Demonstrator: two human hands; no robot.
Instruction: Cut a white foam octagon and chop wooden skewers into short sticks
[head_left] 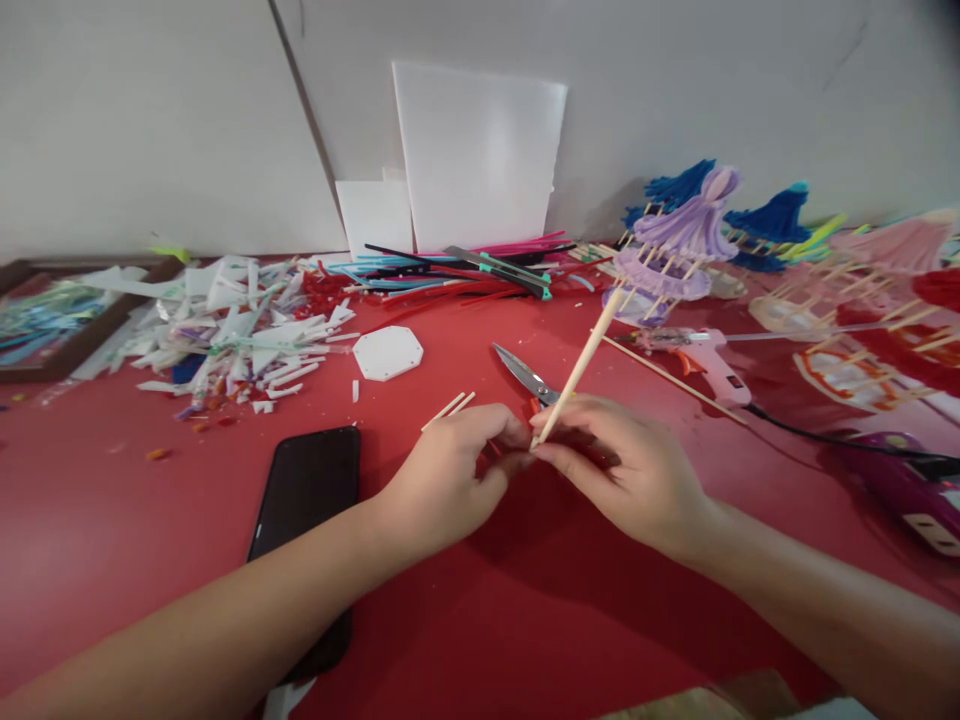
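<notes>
Above the red tabletop, my two hands meet in front of me at the lower end of some wooden sticks [580, 368], which tilt up and away to the right. My right hand [634, 470] pinches them between thumb and fingers. The fingers of my left hand [442, 480] are closed at the same end; how many sticks there are I cannot tell. Scissors [523, 372] lie just beyond, their handles partly behind my right hand. Two short stick pieces [450, 408] rest past my left hand, near a white eight-sided foam plate [388, 354] with small holes along its edge.
A black phone [311, 480] lies under my left forearm. White scraps [240, 330] are heaped at left, pipe cleaners [442, 290] and a utility knife [502, 268] behind. At right are a pink glue gun [712, 362], tasselled models [679, 235] and a purple power strip [911, 490].
</notes>
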